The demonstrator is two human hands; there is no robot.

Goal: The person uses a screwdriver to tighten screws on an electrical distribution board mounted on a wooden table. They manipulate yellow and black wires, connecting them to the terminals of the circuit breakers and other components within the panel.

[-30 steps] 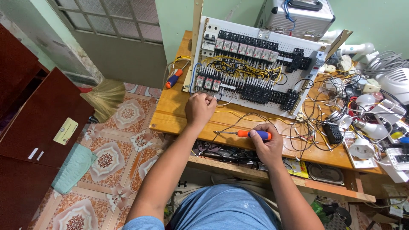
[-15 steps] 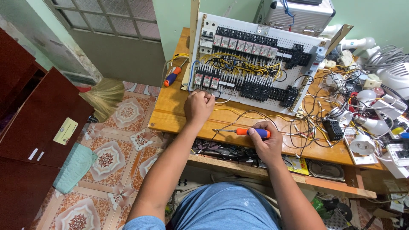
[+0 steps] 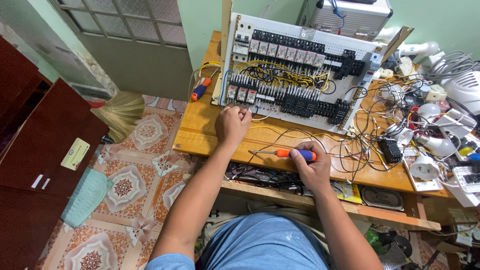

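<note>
1. Fingers of the left hand [image 3: 232, 123] curled together at the lower left edge of the white control board [image 3: 300, 70], tips pinched at the bottom row of small relay blocks; whether they grip a wire end cannot be told.
2. Right hand [image 3: 311, 167]: fingers closed round the orange handle of a screwdriver [image 3: 285, 153], the thin steel shaft lying level and pointing left, tip free above the wooden bench [image 3: 200, 125] and just short of the left wrist.
3. Step in hand, as I judge it: wiring work at the lower left terminals, one hand seating or steadying a lead there.
4. Next move would call for bringing the blade up to the terminal screw beside the left fingertips, lining it squarely before turning.
5. Board: rigid perforated panel propped upright, rows of black and grey plastic modules, yellow and black leads looped between them.
6. Second screwdriver [image 3: 201, 89], blue and orange grip, lying left of the board.
7. Loose black wires [image 3: 360, 145] tangled over the bench's right side; white bulbs [image 3: 440, 145] smooth and rounded beyond.
8. Straw broom [image 3: 120, 112] on patterned floor tiles.
</note>
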